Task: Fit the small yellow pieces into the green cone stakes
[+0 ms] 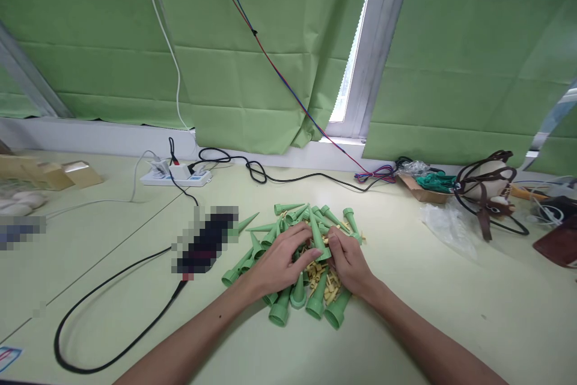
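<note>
A heap of green plastic cones [279,308] and small yellow pieces [332,286] lies on the pale table [419,325]. My left hand [286,256] reaches over the heap from the left, its fingers curled round the side of an upright green cone [317,235] and its thumb at the wide end. Close by on the right, my right hand [349,257] is closed beside the same cone's wide end, thumb against the fingers. Whatever it pinches is too small or hidden to make out.
A pixelated dark object [207,244] with a black cable lies left of the heap. Behind stands a white power strip [198,178]. Clear plastic [446,226], a cardboard tray [417,189] and a bag [489,181] are at the right. Green curtains [270,84] hang behind.
</note>
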`<action>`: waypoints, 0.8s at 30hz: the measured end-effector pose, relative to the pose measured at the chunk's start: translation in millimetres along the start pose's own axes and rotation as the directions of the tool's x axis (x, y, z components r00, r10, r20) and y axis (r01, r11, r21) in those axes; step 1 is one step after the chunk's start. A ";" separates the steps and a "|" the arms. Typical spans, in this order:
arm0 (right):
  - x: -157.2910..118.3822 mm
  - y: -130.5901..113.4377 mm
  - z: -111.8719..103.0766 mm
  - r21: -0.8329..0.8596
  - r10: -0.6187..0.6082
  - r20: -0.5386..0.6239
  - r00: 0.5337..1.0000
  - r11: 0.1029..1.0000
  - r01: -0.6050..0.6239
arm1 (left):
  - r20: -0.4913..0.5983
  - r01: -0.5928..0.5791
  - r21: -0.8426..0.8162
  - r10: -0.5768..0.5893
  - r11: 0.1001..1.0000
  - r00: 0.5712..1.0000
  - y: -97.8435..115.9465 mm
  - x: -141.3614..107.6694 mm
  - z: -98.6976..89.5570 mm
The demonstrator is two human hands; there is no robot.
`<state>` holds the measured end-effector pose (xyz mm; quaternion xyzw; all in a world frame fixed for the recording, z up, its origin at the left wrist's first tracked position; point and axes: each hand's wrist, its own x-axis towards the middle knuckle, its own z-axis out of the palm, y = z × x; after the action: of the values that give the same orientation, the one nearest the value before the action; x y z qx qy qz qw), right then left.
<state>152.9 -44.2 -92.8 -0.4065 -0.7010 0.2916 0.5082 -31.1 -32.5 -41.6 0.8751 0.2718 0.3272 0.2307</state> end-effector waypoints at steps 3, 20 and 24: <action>1.0 0.6 -0.4 -0.021 0.003 0.015 1.000 1.000 -0.003 | -0.010 0.001 0.028 -0.001 1.000 1.000 -0.8 -0.4 -0.7; 5.9 -0.3 1.8 -0.201 -0.059 -0.058 0.997 0.978 0.046 | -0.008 -0.101 0.156 0.104 0.983 0.995 -16.7 -2.1 5.6; 5.4 -2.8 1.4 -0.199 -0.065 -0.102 0.993 0.979 0.044 | -0.052 -0.050 0.190 0.061 0.981 0.997 -14.9 -0.7 6.6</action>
<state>150.0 -40.9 -88.4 -0.4505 -0.7088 0.1847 0.5105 -31.7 -23.3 -55.1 0.8905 0.2835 0.3313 0.1297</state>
